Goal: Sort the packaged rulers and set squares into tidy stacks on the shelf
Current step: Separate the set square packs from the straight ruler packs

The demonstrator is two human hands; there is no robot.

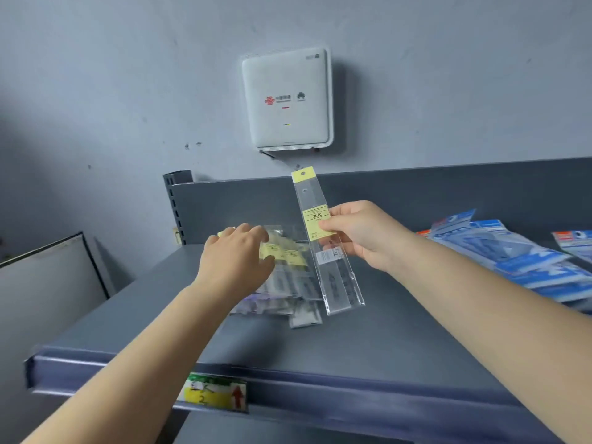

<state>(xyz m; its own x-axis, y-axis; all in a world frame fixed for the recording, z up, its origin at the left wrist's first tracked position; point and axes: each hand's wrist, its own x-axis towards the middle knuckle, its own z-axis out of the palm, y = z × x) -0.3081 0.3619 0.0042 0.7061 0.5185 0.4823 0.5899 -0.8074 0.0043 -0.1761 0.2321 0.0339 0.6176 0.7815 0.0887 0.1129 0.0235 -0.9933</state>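
Note:
My right hand (pixel 362 235) pinches a clear packaged ruler (pixel 333 274) with a yellow label, held tilted above the grey shelf (pixel 368 341). Its yellow top end points up toward the wall. Left of it lies a loose pile of similar clear ruler packs (pixel 294 283) with yellow labels. My left hand (pixel 237 257) rests palm down on that pile, fingers spread and fairly straight, covering its left part.
A heap of blue-and-white packaged set squares (pixel 519 257) lies at the right of the shelf. A white router box (pixel 286 99) hangs on the wall above. A yellow price tag (pixel 213 394) sits on the shelf's front edge. A white board (pixel 45 290) stands at the left.

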